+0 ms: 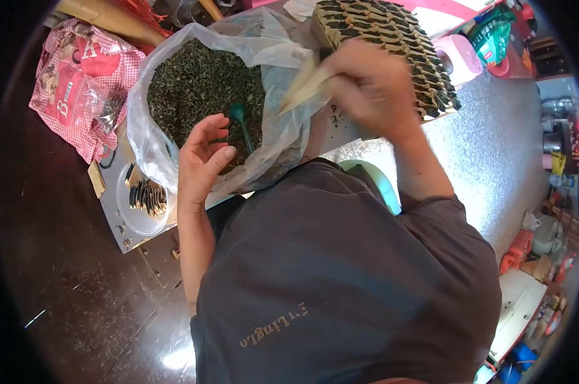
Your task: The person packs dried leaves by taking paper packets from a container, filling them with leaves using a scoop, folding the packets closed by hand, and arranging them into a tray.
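My left hand [203, 157] is raised over the near edge of a clear plastic bag [145, 137], its fingers apart and nothing in them. Dark, shredded dried leaves [200, 80] fill the bag. A green spoon [239, 115] rests on the leaves just beyond my left fingertips. To the right, my right hand [373, 86] is closed on a pale, pointed strip [305, 89], like dried leaf or paper. Motion blurs that hand and the strip. Behind it stands a tray of small folded tan-and-dark pieces [379, 22] in tight rows.
Left of the bag lies a red-and-white checked packet [84, 83]. A round clear dish [132, 221] holds a bundle of dark, pale-edged pieces [147, 197]. A pink container [459, 57] stands past the tray. A pale green rounded object [376, 179] sits below the table edge.
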